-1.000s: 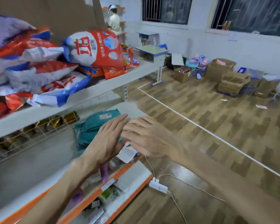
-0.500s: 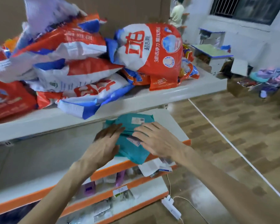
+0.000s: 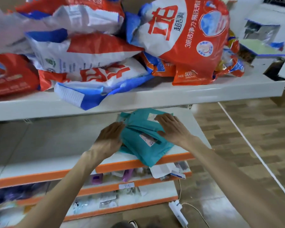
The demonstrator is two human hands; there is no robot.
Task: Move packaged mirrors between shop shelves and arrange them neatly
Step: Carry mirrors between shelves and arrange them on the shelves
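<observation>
A stack of teal packaged mirrors (image 3: 143, 145) lies on the white shelf with an orange front edge (image 3: 56, 175), its near corner hanging over that edge. My left hand (image 3: 109, 139) lies flat against the stack's left side, fingers straight. Flat on the top package, beside a white label, rests my right hand (image 3: 173, 129), its thumb against the package's front. The back of the stack is hidden under the upper shelf.
The upper white shelf (image 3: 171, 94) carries a pile of red, white and blue detergent bags (image 3: 184, 38). Below are shelves with small packaged goods and a white box (image 3: 164, 170). A power strip (image 3: 178, 211) with cable lies on the wooden floor.
The view has swung left and closer to the shelves. My hands have spread apart, the left to the stack's side, the right further back on top of it.
</observation>
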